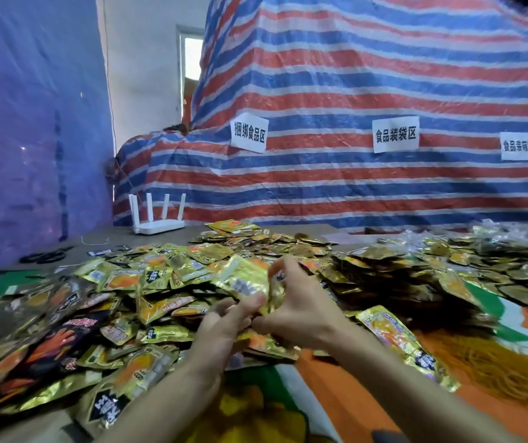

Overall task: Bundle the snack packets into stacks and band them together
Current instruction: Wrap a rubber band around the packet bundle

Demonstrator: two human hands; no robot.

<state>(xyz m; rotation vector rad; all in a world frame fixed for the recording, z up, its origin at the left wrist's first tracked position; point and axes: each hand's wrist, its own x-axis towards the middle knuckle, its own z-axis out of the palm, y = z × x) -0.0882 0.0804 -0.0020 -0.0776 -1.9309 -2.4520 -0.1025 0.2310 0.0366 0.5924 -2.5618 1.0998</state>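
Note:
A big heap of gold and orange snack packets [147,282] covers the table from left to middle. Above it I hold a small stack of gold packets [246,279] between both hands. My left hand [224,324] pinches the stack's lower edge with thumb and fingers. My right hand [297,302] grips the stack from the right, its fingers curled over the top edge. A single gold and orange packet [406,343] lies loose by my right forearm. No band shows on the stack.
A second, darker heap of packets [416,270] spreads to the right. A white router [157,219] stands at the back left. Black scissors [43,255] lie at the far left. A striped tarp with paper labels [395,134] rises behind the table. An orange and green cloth [352,394] covers the near table.

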